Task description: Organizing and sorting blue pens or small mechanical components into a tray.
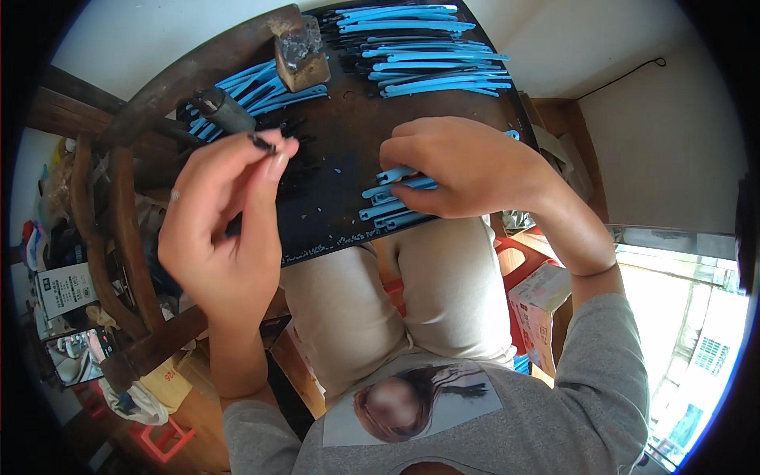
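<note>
Fingers of the left hand pinch a black bit.
Mid-frame, the right hand touches blue strips; I cannot tell if it grips.

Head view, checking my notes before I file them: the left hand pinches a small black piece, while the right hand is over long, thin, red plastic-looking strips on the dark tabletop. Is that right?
Not quite: the long, thin, plastic-looking strips under the right hand are light blue, not red, as the head view shows. The left hand does pinch a small black piece.
</note>
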`<act>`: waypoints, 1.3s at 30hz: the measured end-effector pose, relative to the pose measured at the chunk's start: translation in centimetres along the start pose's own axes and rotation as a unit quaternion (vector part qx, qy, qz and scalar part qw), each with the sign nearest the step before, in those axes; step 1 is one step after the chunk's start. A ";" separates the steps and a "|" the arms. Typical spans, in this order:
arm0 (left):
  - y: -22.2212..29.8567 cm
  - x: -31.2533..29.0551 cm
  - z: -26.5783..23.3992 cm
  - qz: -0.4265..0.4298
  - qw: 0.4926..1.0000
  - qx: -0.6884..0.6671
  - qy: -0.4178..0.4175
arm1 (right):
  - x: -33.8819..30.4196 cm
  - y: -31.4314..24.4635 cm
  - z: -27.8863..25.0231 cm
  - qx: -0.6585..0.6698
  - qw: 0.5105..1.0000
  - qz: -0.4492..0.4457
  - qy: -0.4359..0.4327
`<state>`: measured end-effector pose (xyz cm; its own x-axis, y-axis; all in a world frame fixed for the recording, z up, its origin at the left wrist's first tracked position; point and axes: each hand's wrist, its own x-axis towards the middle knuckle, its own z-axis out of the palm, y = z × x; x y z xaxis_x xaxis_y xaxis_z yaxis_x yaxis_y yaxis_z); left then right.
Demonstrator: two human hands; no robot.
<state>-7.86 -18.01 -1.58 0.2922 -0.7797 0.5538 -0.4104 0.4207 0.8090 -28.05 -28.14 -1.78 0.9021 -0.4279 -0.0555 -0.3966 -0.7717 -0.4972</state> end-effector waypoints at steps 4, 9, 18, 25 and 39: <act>-1.2 1.0 1.5 -0.054 0.996 -0.064 0.008 | -0.1 -0.2 -0.2 -0.002 1.000 0.005 -0.015; -2.3 1.4 2.0 -0.083 0.995 -0.054 -0.005 | -0.2 1.0 0.5 0.051 0.996 -0.064 0.020; -2.8 1.3 2.1 -0.114 0.992 -0.052 -0.006 | 0.5 0.8 -0.2 0.030 0.987 -0.064 0.142; -3.0 1.4 2.2 -0.090 0.994 -0.062 -0.006 | 2.7 0.8 -0.2 -0.081 0.932 -0.125 0.329; -4.2 1.2 2.0 -0.040 0.999 -0.032 0.012 | 3.3 0.5 -0.5 0.015 0.947 -0.127 0.294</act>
<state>-7.52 -21.65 -4.65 0.3435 -0.8008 0.4906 -0.3286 0.3869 0.8616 -25.41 -30.17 -1.81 0.7144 -0.4242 0.5565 -0.1661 -0.8754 -0.4540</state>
